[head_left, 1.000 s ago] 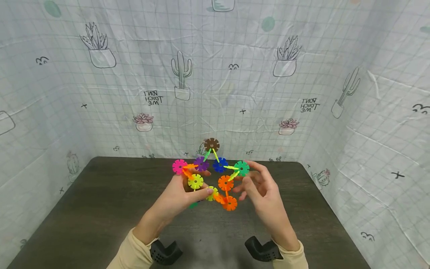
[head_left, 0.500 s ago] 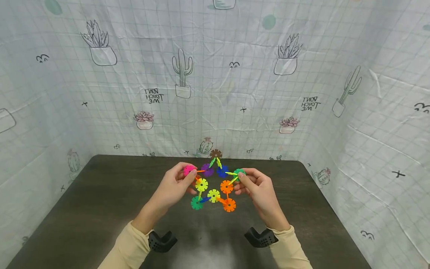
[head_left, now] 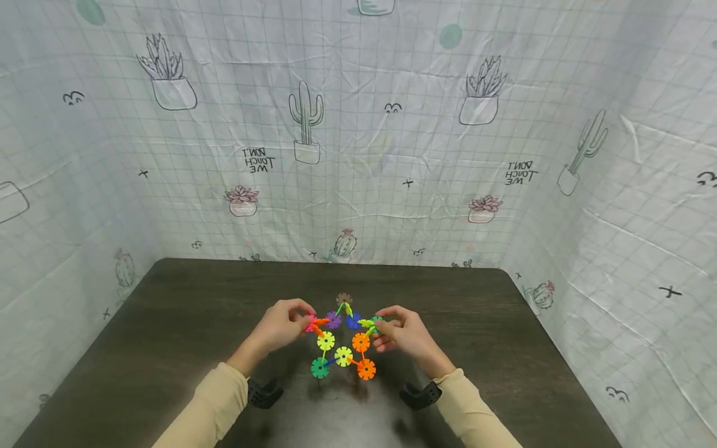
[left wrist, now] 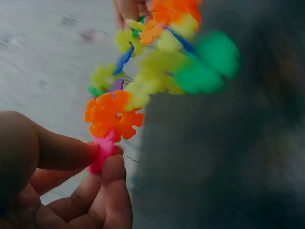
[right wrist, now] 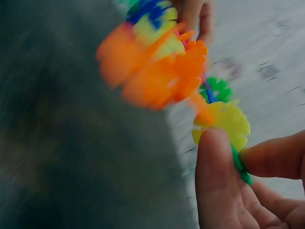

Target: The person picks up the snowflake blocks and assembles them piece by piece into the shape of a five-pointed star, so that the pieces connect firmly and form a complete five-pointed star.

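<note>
A star-shaped ring of interlocking snowflake discs (head_left: 343, 356) is stretched between both hands over the table. My left hand (head_left: 282, 325) pinches the pink disc (left wrist: 103, 153) at the star's left point between thumb and fingers. At the right point, my right hand (head_left: 407, 336) pinches a green disc (right wrist: 241, 166) the same way. The brown disc (head_left: 344, 300) forms the far tip. A green disc (head_left: 320, 368) and an orange disc (head_left: 366, 369) make the two near points. Whether these touch the table, I cannot tell.
The dark wooden table (head_left: 213, 348) lies beneath. A white curtain (head_left: 358, 155) with printed cacti and grid lines encloses its back and sides. Black wrist mounts (head_left: 265, 394) sit at both sleeves.
My left hand has shifted from the star's lower yellow disc to the pink one. My right hand now pinches the green disc. Both hands have brought the star lower and nearer.
</note>
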Available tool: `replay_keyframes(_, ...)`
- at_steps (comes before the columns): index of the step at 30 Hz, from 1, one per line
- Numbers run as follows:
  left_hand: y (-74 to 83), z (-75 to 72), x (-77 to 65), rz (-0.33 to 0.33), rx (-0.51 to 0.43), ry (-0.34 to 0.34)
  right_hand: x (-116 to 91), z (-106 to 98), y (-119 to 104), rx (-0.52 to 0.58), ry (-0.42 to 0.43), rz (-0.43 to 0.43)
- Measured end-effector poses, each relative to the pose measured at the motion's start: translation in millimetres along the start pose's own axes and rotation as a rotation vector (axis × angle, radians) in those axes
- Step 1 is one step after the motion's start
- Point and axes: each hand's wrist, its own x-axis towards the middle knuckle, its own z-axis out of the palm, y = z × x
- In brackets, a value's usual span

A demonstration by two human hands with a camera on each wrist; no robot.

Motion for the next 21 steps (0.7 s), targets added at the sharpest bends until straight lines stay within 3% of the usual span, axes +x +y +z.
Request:
replay_keyframes(8, -41.5, 27.6, 6.8, -0.092, -0.015, -0.104, 6.8, 0.4, 42.4, -0.174, -0.009, 0.078)
replay_keyframes(15, -51.5, 37.4, -0.6, -0.098, 0.052, -0.045, 8.7, -0.7, 58.9, -0.299, -0.011, 0.03)
replay_keyframes(21, -54.1, 42.6, -3.9, -0.058, 0.096, -0.018, 5.8, -1.6, 63.4, -0.311, 0.009, 0.019)
